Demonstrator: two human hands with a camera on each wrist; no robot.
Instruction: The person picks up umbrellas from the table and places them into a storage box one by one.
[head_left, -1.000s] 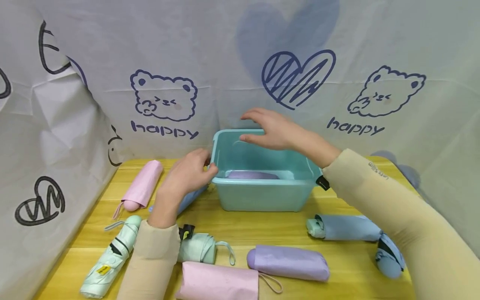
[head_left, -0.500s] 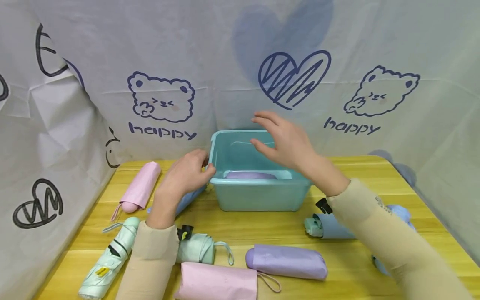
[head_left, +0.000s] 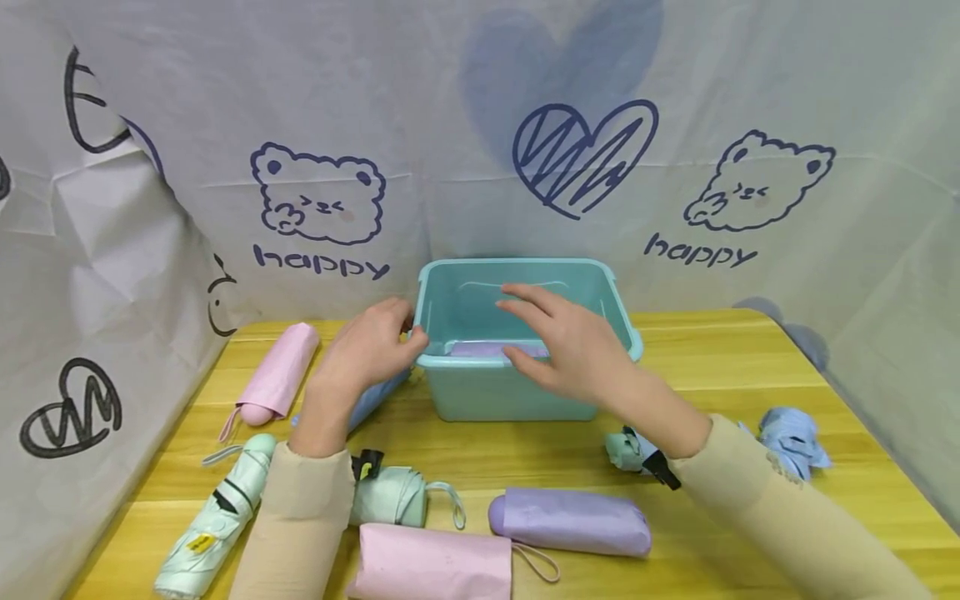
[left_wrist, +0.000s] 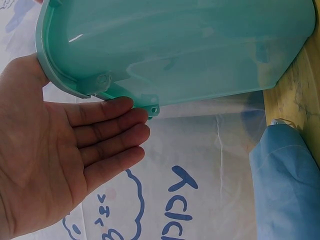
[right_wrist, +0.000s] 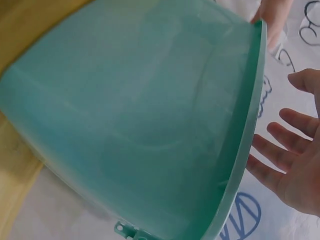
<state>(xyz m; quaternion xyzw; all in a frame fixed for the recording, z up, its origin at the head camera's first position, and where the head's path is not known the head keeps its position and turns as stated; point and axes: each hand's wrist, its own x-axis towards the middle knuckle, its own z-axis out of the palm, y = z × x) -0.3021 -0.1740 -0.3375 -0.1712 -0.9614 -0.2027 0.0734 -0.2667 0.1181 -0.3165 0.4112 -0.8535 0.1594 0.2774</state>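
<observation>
Lowered within the last second from above the far rim, the right hand [head_left: 573, 350] now hangs over the near edge of the teal bin [head_left: 480, 396], fingers straight and spread, holding nothing, which suggests it has just let go of what it put inside and is drawing back. Seen from the head camera, the left hand [head_left: 367, 350] has kept its place at the bin's left rim, fingers lightly bent against the edge, thumb near the corner. One lilac umbrella [head_left: 491, 350] lies in the bin, at the back centre of the wooden table [head_left: 750, 367]. Folded umbrellas on the table: two pink, one [head_left: 279, 373] at the left, one [head_left: 435, 565] at the front; two mint, one [head_left: 217, 517] front left, one [head_left: 393, 496] beside the left sleeve; one more lilac [head_left: 570, 523] at the front; and three blue, one [head_left: 378, 396] under the left hand, one [head_left: 626, 450] partly behind the right wrist, and one [head_left: 795, 437] lying loose at the right. The left wrist camera shows the left hand [left_wrist: 65, 160] flat, fingers together, fingertips [left_wrist: 125, 107] just beneath the bin's rim [left_wrist: 70, 85], the blue umbrella [left_wrist: 287, 185] below. The right wrist camera shows the right hand [right_wrist: 295, 170] apart from the bin wall [right_wrist: 140, 125], fingers splayed.
</observation>
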